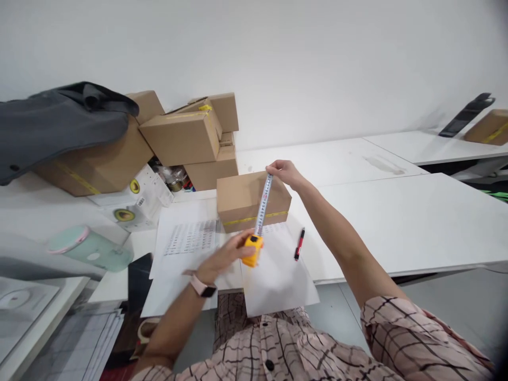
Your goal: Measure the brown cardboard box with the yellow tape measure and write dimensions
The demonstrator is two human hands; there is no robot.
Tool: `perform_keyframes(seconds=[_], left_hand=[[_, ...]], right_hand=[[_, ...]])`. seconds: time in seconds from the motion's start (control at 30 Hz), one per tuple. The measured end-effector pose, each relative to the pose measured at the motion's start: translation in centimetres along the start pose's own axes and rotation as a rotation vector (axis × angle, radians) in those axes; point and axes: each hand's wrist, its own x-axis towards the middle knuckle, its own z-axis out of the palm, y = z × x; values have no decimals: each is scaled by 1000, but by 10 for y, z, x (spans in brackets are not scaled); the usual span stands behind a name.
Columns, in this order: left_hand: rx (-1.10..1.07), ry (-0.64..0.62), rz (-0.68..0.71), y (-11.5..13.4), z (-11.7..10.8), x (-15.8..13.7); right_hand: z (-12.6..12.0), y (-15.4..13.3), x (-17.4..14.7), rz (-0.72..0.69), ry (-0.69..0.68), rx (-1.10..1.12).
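Nearest the lens, left hand grips a chunky yellow tape measure case, mid-frame. Its white blade runs up over a small brown cardboard box with yellow tape; right hand pinches the blade's tip at the box's far edge.

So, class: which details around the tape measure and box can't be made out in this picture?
Head view only:
- Tape blade markings: too small to read.
- Printed sheet: too small to read.
- Left hand: motion-blurred, hiding part of the yellow case.
- Box far side: faces away from the camera.
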Motion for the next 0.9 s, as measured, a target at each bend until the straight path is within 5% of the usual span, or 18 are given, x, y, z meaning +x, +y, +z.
perform_keyframes(seconds=[0.13, 0.27, 0.4, 0.9], left_hand=[[-287, 73, 58, -21, 37, 28], [-380, 187, 80, 10, 38, 61], [-390, 270, 110, 30, 34, 80], [-358, 293, 49, 8, 44, 78]], right_hand=[[32, 0, 18, -38, -120, -137], [53, 20, 33, -36, 40, -317], [58, 35, 39, -4, 10, -435], [62, 14, 27, -47, -207, -832]])
